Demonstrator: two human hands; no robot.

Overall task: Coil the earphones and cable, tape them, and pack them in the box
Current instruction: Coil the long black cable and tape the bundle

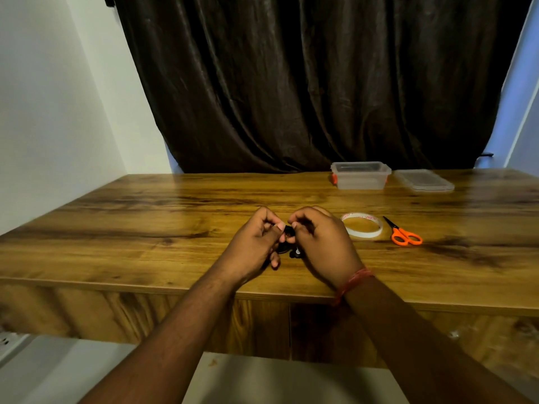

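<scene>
Above the wooden desk [145, 217], the left hand [256, 243] and right hand [323, 243] meet, their fingers [275, 230] curled round the black earphones [287, 243] held between them. Right of the fingers lie a tape roll [363, 225] and orange scissors [404, 233]; beyond stand the open box [361, 175] and its lid [424, 180].

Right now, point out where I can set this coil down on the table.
Bare wood spans the table's left half, from the hands to the wall. A strip lies free between tape and box. The right is crowded: tape, scissors, box, lid.
</scene>
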